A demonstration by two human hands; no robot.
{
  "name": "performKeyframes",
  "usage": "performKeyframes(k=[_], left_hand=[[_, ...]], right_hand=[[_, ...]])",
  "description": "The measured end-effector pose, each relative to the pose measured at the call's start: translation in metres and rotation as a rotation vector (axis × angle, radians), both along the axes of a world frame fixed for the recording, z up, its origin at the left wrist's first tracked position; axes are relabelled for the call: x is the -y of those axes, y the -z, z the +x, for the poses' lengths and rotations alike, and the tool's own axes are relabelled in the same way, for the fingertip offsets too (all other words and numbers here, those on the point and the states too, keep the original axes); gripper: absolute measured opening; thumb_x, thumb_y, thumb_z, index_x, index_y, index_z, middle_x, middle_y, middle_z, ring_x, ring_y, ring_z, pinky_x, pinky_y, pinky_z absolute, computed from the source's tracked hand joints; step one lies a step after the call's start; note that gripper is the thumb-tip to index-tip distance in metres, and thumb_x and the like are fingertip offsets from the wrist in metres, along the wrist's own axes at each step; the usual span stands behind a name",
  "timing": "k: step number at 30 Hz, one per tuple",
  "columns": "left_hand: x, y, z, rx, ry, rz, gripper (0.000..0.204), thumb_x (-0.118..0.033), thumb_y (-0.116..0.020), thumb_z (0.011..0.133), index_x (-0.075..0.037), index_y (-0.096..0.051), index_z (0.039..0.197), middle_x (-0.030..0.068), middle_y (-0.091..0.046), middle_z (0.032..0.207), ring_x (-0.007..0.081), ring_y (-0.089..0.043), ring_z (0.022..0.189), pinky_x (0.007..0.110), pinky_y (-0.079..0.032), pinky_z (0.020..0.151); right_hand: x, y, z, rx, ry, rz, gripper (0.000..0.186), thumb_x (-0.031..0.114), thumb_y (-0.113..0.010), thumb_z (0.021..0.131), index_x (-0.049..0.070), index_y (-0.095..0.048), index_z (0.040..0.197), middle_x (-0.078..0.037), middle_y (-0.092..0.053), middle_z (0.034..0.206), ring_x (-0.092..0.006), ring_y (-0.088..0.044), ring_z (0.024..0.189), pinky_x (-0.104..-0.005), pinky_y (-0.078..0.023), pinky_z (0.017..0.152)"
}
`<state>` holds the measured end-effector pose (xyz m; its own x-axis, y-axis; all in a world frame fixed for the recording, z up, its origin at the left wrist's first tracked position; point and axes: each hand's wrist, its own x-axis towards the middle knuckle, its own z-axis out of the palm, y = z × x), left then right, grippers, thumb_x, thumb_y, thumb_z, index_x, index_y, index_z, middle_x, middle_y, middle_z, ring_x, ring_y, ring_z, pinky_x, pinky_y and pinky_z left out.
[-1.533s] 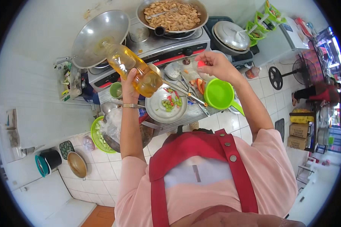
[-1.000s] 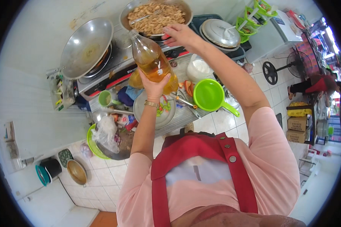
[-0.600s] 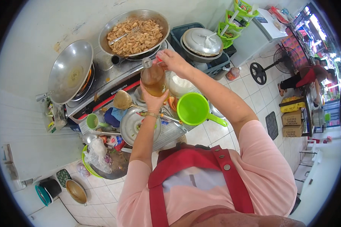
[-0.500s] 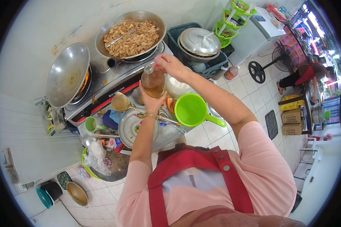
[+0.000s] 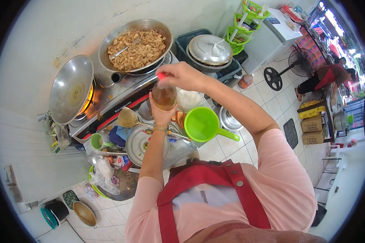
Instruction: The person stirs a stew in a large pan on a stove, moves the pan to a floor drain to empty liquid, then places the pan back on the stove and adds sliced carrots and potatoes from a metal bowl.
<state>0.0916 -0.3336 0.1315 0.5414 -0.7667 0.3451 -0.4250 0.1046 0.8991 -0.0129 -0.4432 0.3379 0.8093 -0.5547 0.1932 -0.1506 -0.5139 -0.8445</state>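
My left hand (image 5: 161, 115) grips a clear bottle of amber oil (image 5: 164, 96) from below and holds it upright over the counter. My right hand (image 5: 181, 75) sits on the bottle's top with a small red cap (image 5: 161, 75) between its fingers. Just beyond the hands a large wok (image 5: 136, 44) full of fried brown pieces, with a metal spatula in it, rests on the gas stove (image 5: 113, 101). To the left a second steel wok (image 5: 71, 89) sits tilted over a lit burner.
A green plastic strainer scoop (image 5: 202, 124) lies right of the bottle. A steel plate (image 5: 140, 143), ladle (image 5: 127, 118), green cup (image 5: 97, 141) and bags crowd the counter. A lidded pot (image 5: 210, 49) stands at the back right. A person crouches beside a floor fan (image 5: 276, 77) far right.
The bottle was tipped on its side over the counter; my left hand has brought it upright, and my right hand has come onto its top with the red cap.
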Motion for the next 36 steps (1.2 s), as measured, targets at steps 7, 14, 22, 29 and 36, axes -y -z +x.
performKeyframes(k=[7,14,22,29,36], left_hand=[[-0.011,-0.015,0.003,-0.22,0.154,-0.078,0.121,-0.017,-0.091,0.049,0.0,-0.015,0.141,0.0174,-0.035,0.137,0.0268,-0.037,0.128,0.038,-0.031,0.109],[-0.014,0.01,0.014,-0.164,0.101,0.002,0.123,-0.015,-0.09,0.05,-0.002,-0.012,0.144,0.0196,-0.033,0.141,0.0314,-0.035,0.132,0.037,-0.028,0.111],[-0.048,-0.011,0.015,-0.076,0.013,0.211,0.122,-0.019,-0.089,0.053,-0.001,-0.01,0.145,0.0236,-0.028,0.143,0.0377,-0.029,0.133,0.04,-0.026,0.112],[-0.146,-0.048,0.003,0.075,0.09,0.099,0.084,-0.015,-0.077,0.069,-0.003,-0.033,0.139,0.0192,-0.042,0.135,0.0324,-0.043,0.124,0.037,-0.036,0.104],[-0.268,-0.054,-0.039,-0.163,0.247,0.248,0.044,-0.014,-0.072,0.077,-0.007,-0.057,0.119,0.0087,-0.063,0.096,0.0184,-0.062,0.082,0.029,-0.051,0.072]], right_hand=[[-0.006,-0.022,0.02,-0.4,-0.374,-0.709,0.023,0.014,-0.067,0.074,0.001,-0.061,0.091,-0.019,-0.063,0.081,-0.0362,-0.062,0.079,-0.0436,-0.049,0.069],[-0.019,-0.03,0.027,-0.429,-0.338,-0.839,0.021,0.021,-0.065,0.077,0.001,-0.061,0.081,-0.019,-0.064,0.077,-0.0355,-0.063,0.076,-0.0433,-0.049,0.067],[-0.045,-0.034,0.044,-0.776,-0.099,-0.986,0.053,0.052,-0.054,0.085,0.001,-0.063,0.089,-0.016,-0.065,0.071,-0.0338,-0.064,0.071,-0.0419,-0.051,0.064],[-0.028,-0.02,0.024,-0.267,-0.264,-0.723,0.045,0.045,-0.054,0.088,0.001,-0.061,0.097,-0.022,-0.063,0.088,-0.036,-0.062,0.087,-0.0458,-0.049,0.075],[-0.045,-0.035,0.039,-0.818,-0.039,-0.895,0.045,0.048,-0.056,0.086,0.003,-0.061,0.092,-0.019,-0.065,0.084,-0.0389,-0.062,0.081,-0.045,-0.049,0.072]])
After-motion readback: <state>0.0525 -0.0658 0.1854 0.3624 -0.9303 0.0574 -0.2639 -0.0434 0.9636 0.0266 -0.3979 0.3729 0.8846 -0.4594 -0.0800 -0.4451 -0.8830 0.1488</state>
